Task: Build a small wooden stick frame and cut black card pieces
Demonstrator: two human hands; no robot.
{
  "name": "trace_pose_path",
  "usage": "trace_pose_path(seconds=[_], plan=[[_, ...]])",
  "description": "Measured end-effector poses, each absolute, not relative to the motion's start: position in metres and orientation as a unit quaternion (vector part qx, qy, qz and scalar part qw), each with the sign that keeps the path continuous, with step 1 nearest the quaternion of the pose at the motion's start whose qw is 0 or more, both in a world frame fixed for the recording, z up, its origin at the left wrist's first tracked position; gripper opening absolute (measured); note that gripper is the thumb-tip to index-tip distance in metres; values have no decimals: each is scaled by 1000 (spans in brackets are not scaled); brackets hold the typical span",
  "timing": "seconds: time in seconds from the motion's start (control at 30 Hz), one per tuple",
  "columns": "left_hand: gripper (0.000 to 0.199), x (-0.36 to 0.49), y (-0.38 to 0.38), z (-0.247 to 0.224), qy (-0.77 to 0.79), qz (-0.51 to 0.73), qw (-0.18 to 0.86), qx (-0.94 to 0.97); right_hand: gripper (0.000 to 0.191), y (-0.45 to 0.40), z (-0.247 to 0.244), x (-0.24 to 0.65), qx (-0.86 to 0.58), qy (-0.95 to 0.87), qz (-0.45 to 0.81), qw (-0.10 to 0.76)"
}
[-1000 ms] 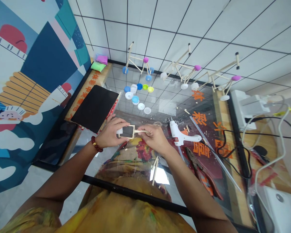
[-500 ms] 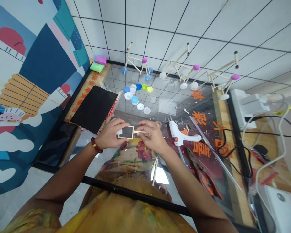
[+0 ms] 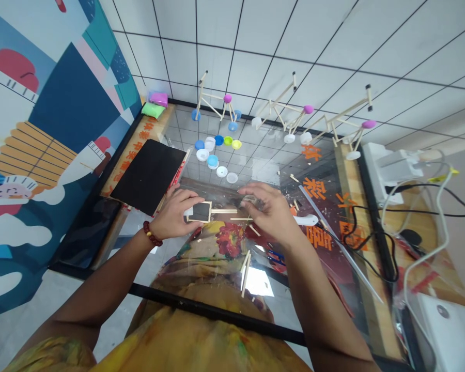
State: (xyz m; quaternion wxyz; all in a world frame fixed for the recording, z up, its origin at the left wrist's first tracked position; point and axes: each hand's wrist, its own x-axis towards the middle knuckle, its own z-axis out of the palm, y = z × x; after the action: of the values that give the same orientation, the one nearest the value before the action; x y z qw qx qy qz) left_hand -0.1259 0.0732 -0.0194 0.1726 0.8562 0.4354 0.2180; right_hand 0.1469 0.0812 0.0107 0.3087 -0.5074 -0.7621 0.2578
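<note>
My left hand [image 3: 177,213] grips a small black panel edged with wooden sticks [image 3: 200,212], its thumb and fingers on the panel's upper and lower edges. A pale wooden stick [image 3: 223,211] juts from the panel's right side. Farther right, my right hand [image 3: 266,207] is off the stick, with thumb and fingers apart and nothing visible between them. Close to its thumb is another thin stick [image 3: 240,219]. Behind this hand is the glue gun, with only its white handle [image 3: 307,220] showing.
Several bottle caps [image 3: 212,161] lie beyond my hands. Stick models with coloured caps [image 3: 290,116] stand along the back edge. At left lies a black sheet [image 3: 151,175]; loose sticks [image 3: 246,274] lie near me. Cables [image 3: 372,207] and a power strip [image 3: 377,168] are at right.
My right hand has let go of the stick on the framed panel and moved right, now covering most of the glue gun. My left hand keeps its hold. The view has shifted slightly.
</note>
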Motion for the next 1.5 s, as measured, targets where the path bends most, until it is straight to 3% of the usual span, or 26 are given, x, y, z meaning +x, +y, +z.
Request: trace_pose_path(seconds=[0.3, 0.47, 0.83, 1.5], plan=[[49, -125, 73, -18, 436, 212, 161, 860, 19, 75, -15, 123, -490, -820, 231, 183], [49, -124, 73, -17, 442, 215, 162, 856, 6, 73, -25, 116, -471, -827, 215, 219], [48, -125, 73, -19, 445, 235, 159, 849, 9, 76, -21, 118, -453, -798, 303, 257], [47, -125, 72, -18, 449, 234, 154, 849, 9, 75, -23, 115, -473, -752, 322, 327]])
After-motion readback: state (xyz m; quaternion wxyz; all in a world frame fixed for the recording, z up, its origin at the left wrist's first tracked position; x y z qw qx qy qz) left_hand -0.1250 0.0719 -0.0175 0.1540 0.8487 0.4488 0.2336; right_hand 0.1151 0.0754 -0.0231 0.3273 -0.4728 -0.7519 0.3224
